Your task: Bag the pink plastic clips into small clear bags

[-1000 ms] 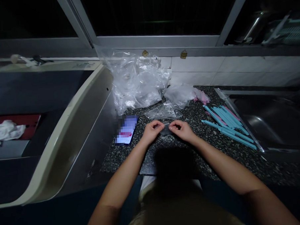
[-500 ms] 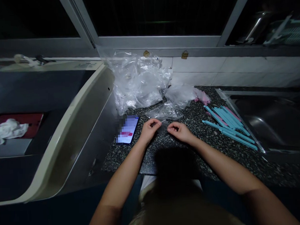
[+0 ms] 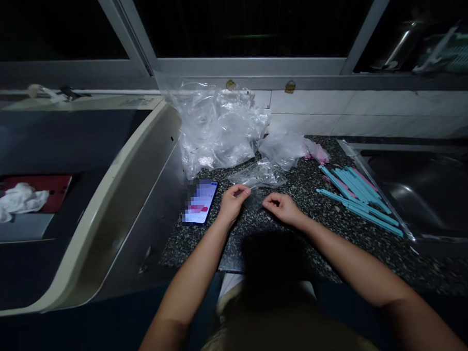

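Note:
My left hand point(image 3: 234, 202) is closed in a pinch on the upper left corner of a small clear plastic bag point(image 3: 254, 199), which is thin and hard to see against the dark counter. On its other side, my right hand point(image 3: 282, 207) is curled with thumb and forefinger pressed together close to the film. Whether those fingertips grip the bag's edge is too faint to make out. Just beyond the hands lies a crumpled clear plastic bag point(image 3: 259, 173). A phone point(image 3: 199, 203) with a lit screen, partly pixelated, rests left of my left hand.
A large heap of clear plastic bags point(image 3: 220, 129) stands against the tiled wall. Blue strips point(image 3: 354, 186) with some pink ones lie on the right, beside a metal sink point(image 3: 424, 193). A bulky cream-edged machine point(image 3: 113, 170) borders the counter on the left.
The view has shifted slightly. My right fingertips sit a little farther from my left hand, and both hands otherwise keep nearly the same pose.

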Available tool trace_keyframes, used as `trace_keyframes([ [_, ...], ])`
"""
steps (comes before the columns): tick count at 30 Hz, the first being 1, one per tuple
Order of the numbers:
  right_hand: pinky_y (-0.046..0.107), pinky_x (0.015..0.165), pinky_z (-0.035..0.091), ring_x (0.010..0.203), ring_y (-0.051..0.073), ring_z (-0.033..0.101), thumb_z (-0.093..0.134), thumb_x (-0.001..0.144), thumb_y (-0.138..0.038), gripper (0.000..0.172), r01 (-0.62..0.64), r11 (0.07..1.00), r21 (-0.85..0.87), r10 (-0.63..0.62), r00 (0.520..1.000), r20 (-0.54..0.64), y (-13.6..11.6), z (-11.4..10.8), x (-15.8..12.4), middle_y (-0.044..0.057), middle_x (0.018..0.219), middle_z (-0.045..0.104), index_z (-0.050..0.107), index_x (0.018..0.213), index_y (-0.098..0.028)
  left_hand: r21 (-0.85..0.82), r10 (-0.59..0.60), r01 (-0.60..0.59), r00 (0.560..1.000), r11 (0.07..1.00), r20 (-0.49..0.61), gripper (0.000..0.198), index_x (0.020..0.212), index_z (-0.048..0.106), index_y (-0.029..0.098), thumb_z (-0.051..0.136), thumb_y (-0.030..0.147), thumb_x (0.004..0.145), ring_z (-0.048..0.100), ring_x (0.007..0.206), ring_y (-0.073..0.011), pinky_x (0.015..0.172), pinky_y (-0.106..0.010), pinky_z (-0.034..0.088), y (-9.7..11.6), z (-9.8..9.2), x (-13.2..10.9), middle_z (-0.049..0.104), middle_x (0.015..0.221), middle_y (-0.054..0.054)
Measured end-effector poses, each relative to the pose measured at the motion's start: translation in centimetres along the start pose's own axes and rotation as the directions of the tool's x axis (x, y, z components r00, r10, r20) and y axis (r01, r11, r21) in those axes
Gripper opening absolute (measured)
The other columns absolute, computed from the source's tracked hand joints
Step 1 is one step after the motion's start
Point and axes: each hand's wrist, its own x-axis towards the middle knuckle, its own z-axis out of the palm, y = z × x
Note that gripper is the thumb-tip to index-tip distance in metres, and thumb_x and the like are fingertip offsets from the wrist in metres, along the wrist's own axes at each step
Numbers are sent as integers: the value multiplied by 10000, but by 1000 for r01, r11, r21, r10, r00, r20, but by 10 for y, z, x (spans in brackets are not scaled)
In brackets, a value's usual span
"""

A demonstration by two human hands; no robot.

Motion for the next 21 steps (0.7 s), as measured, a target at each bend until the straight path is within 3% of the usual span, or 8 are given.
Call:
trace_keyframes([
  [4,227,556,391,565,106,498,515,706,-307,188,-37,999,28,36,998,44,0,1,0,15,627,594,602,654,-149,-63,-14,13,1000,998,-16,210,589,580,159,685,338,550,469,602,-105,659,-232,374,0,1,0,539,571,41],
  [8,220,521,375,534,94,459,569,661,-330,202,-70,995,68,65,996,63,-2,-2,1,-1,603,567,623,707,-141,-24,-19,19,1000,1000,16,224,595,580,160,678,358,562,475,600,-106,646,-231,377,1,3,-2,546,579,39],
  [11,217,517,367,532,87,438,590,645,-361,259,-76,991,107,77,997,-5,-5,-5,2,-13,609,552,626,778,-141,53,-47,41,990,998,135,234,597,591,156,687,364,552,486,593,-108,633,-233,380,1,5,-4,558,578,32],
  [14,222,523,364,534,89,436,567,661,-379,242,-66,988,137,76,995,-66,-7,-6,3,-11,601,554,615,718,-149,89,-78,58,968,994,237,256,592,592,150,696,378,542,499,595,-110,641,-235,387,1,8,-5,572,585,24],
  [21,237,526,373,541,110,455,571,656,-406,244,-49,987,152,81,975,-208,-7,-7,3,-3,587,561,610,662,-165,67,-122,107,948,992,293,332,695,606,144,718,401,517,491,600,-103,627,-230,381,1,9,-6,581,629,24],
])
